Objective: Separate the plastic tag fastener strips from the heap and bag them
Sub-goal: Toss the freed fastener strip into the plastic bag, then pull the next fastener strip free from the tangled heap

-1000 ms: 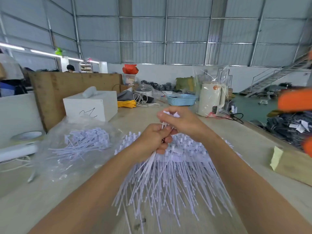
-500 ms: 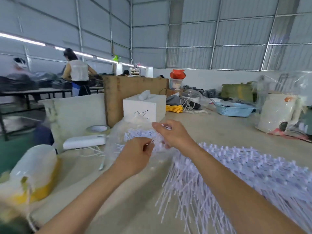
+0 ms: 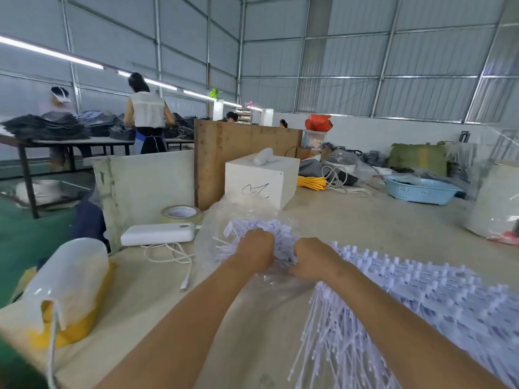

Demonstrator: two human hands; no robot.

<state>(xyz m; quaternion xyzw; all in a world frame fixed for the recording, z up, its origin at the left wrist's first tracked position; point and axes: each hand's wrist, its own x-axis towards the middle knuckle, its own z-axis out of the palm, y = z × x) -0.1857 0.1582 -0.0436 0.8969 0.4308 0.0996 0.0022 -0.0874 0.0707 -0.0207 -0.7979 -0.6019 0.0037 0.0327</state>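
A clear plastic bag (image 3: 211, 234) lies on the table just beyond my hands, with a bunch of white tag fastener strips (image 3: 271, 226) fanned out inside its mouth. My left hand (image 3: 257, 249) is curled into that bunch at the bag's opening. My right hand (image 3: 313, 261) sits beside it on the right, fingers curled on the same strips where they meet the bag's film; its fingertips are hidden. The big heap of white strips (image 3: 427, 307) spreads over the table to the right, under my right forearm.
On the table (image 3: 351, 228) are a white box (image 3: 261, 181), a tape roll (image 3: 181, 213), a white power bank (image 3: 158, 233) with its cable (image 3: 175, 256), a white and yellow object (image 3: 64, 290) at near left, a blue basket (image 3: 421, 190) and a wrapped white kettle (image 3: 495, 203). People work at a far table.
My view has swung left from the heap to the bag. Both hands carried a bundle of strips away from the heap and now have it down in the bag's mouth.
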